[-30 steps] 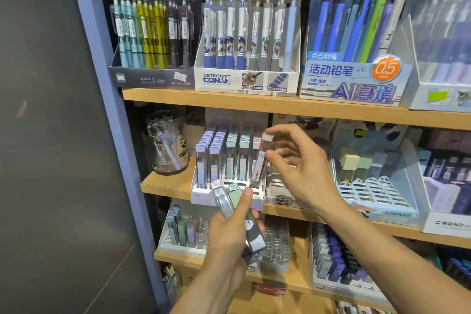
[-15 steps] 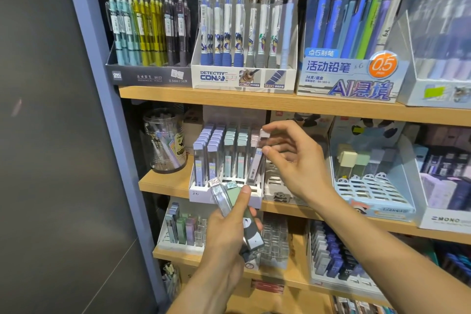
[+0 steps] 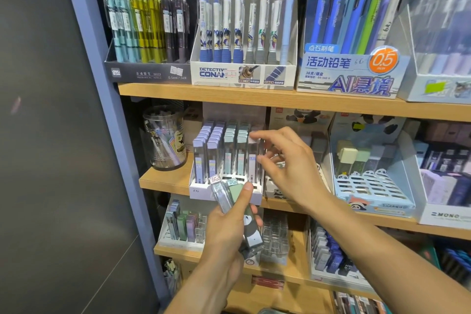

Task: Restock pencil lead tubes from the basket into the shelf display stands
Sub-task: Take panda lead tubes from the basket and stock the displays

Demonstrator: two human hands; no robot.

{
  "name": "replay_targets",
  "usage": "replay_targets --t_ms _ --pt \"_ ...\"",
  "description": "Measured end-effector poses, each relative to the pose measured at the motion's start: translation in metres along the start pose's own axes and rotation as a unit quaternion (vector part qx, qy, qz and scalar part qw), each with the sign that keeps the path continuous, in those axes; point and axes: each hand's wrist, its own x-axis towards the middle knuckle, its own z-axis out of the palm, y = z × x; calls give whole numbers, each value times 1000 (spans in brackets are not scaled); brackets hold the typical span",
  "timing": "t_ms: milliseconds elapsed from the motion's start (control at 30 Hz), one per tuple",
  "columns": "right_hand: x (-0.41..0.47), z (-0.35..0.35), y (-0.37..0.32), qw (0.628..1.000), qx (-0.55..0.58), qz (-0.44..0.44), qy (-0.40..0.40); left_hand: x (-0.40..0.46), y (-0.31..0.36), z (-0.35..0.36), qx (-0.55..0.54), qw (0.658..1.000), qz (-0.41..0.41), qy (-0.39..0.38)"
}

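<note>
Your left hand (image 3: 229, 229) grips spare lead tubes (image 3: 235, 201); right hand (image 3: 288, 168) hangs released by the white stand (image 3: 201, 190), clear jar (image 3: 164, 137) at 9 o'clock.

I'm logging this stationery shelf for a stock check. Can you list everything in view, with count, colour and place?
mechanical pencil boxes: four in view, dark, white, blue and pale, top shelf.
clear jar: one, transparent, middle shelf far left.
white display stand: one, rows of lilac-capped and pale-blue-capped lead tubes, middle shelf.
panda stand: one, light blue, few tubes, right of the white stand.
MONO box: one, white, middle shelf far right.
lower stands: at least three, white or clear, partly filled, lower shelf.
lead tubes in hand: two visible, clear and green.
left hand: grips those tubes.
right hand: fingers spread at the white stand's right row.
</note>
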Motion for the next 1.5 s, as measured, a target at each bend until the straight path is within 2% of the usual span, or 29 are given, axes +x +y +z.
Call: replay_targets --t_ms 267,733,767,833,933,1000,1133,1233,1367,1500 --pt "-5 -1 -3 999 -41 -9 -5 -6 0 2 18 1000 -10 -4" --pt "-21 -1 -13 996 -70 28 -50 -9 1 8 3 999 -36 28" --pt "-28 -3 -17 997 -51 46 -42 -8 0 7 -3 999 -44 27" --pt "-48 -10 -30 988 51 144 -23 -6 -1 7 3 997 -69 26" --pt "-74 -19 -42 914 261 302 -72 -5 -8 6 21 996 -84 20" --pt "-84 -22 -40 892 294 331 -90 -8 -12 11 25 995 -100 6" --pt "-92 -27 -35 881 309 349 -80 -10 -18 17 37 993 -110 -2" --pt "-91 -35 -27 883 304 353 -68 -8 -23 19 28 993 -114 -19" --pt "-79 -53 -20 898 289 329 -42 -2 -32 20 10 997 -72 -36" --pt "-50 -66 -10 933 205 295 10 0 -33 20 2 997 -73 -34"
